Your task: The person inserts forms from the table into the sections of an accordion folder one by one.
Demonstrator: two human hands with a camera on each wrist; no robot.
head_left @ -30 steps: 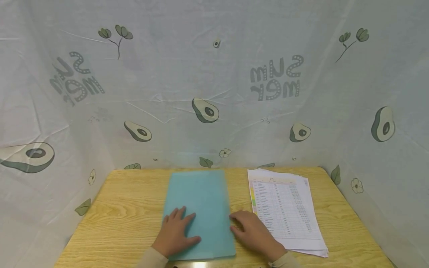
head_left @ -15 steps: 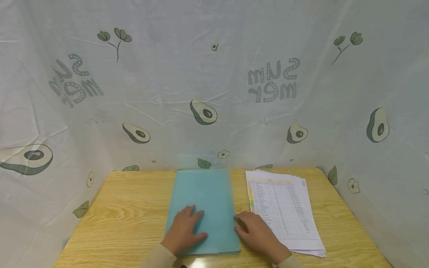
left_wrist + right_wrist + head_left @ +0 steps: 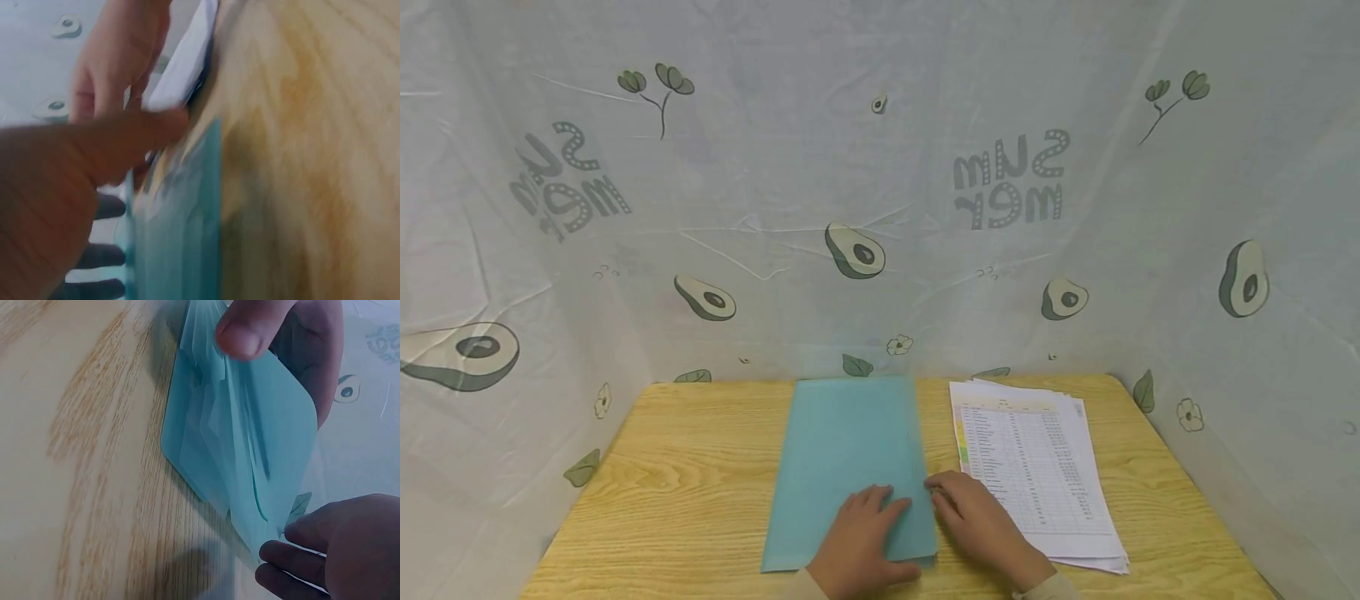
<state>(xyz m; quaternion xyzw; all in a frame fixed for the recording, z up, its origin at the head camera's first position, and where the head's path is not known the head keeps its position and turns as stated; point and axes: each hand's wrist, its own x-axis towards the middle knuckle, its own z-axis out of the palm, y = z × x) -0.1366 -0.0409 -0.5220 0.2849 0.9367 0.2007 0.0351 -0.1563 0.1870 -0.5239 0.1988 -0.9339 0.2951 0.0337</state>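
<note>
A light blue plastic folder lies lengthwise on the table. My left hand rests on its cover near the lower right corner, fingers spread, thumb reaching past the near edge. In the left wrist view the fingers lie over the folder with the thumb held apart. My right hand is bent at the folder's right edge, its fingertips pinching that edge. Seen from the end in the right wrist view, the folder shows several layered clear sleeves between its covers.
To the right lies a stack of printed sheets with a table of rows and coloured tabs down its left side; my right hand overlaps its lower left. The wooden table ends at a patterned white curtain.
My left hand has slid right and nearer over the cover, towards the lower right corner. The right hand stays at the right edge. Earlier the whole view shifted slightly.
</note>
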